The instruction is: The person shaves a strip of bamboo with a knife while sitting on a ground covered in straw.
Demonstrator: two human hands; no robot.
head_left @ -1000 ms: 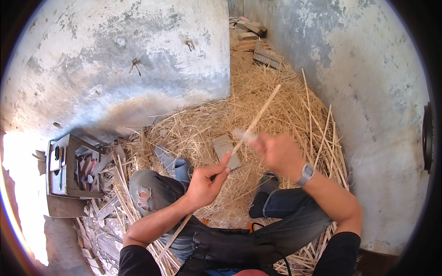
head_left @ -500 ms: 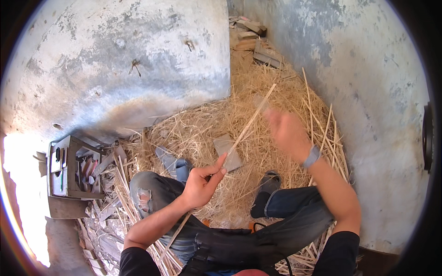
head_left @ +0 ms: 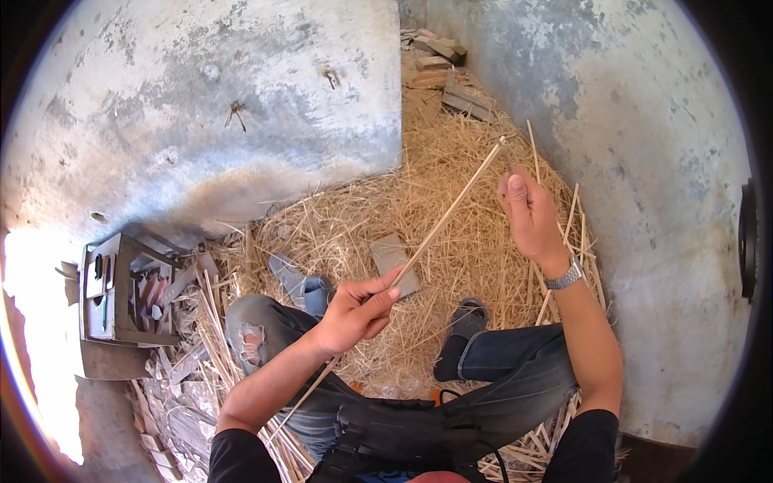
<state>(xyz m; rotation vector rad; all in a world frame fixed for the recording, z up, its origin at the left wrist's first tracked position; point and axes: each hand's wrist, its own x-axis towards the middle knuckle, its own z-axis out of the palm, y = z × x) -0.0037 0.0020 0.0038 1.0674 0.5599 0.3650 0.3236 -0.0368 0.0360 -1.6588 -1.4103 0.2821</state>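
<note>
The left hand (head_left: pixel 358 310) pinches 1 long thin pale cane strip (head_left: pixel 451 211) at centre frame; its long axis runs up-right toward the open, empty right hand (head_left: pixel 527 213), which sits just beside the strip's far tip.

Single head-worn fisheye view, looking steeply down from close above the seated person's lap onto the straw-covered floor (head_left: pixel 451 209), walls curving toward the rim on both sides.

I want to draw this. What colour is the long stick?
Pale tan, like the straw, seen in the head view: the stick in the left hand.
</note>
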